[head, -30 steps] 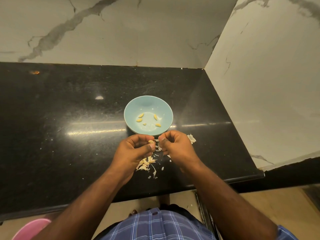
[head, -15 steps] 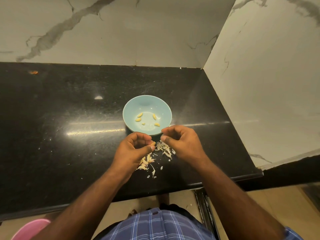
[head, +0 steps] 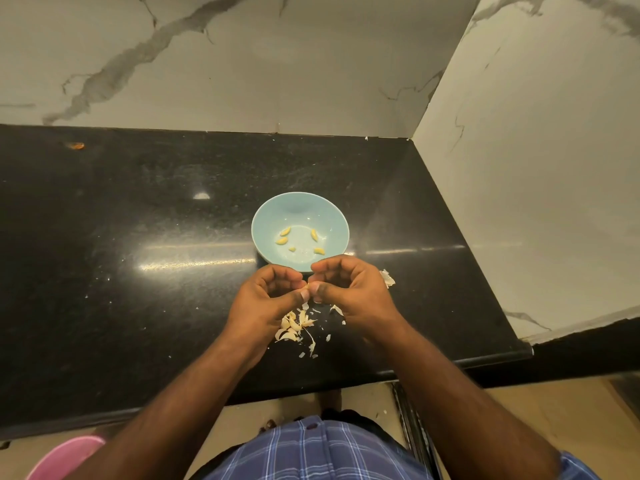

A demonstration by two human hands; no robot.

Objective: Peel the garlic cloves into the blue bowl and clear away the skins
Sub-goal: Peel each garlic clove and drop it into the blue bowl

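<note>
While the two hands meet just below the bowl (head: 300,230) at the centre of the frame, they work a single clove (head: 306,289) between their fingertips. The left hand (head: 266,299) has its fingers curled and its thumb pressed toward the clove; the right hand (head: 349,289) is likewise curled, its thumb and forefinger pinching at the same spot. The clove is almost wholly hidden, so how much skin remains on it cannot be told.

The bowl sits on the black tabletop (head: 138,237) and holds five small yellow peeled cloves (head: 284,237), well spread over its floor. Below the hands lies a loose heap of skins (head: 294,327), and one more skin (head: 387,278) lies at the right, beside the right hand.

The step in hand looks like stripping this clove. To do it well, the left hand should hold the clove steady while the right nips a loose edge of skin and draws it off away from the bowl, so that flakes fall on the heap and not among the peeled cloves. Once bare, the clove needs only a short reach up to drop in. The skins are light and scattered; gathering them later will call for a sweep toward the tabletop's near edge. A pink vessel (head: 65,455) shows at lower left.
</note>
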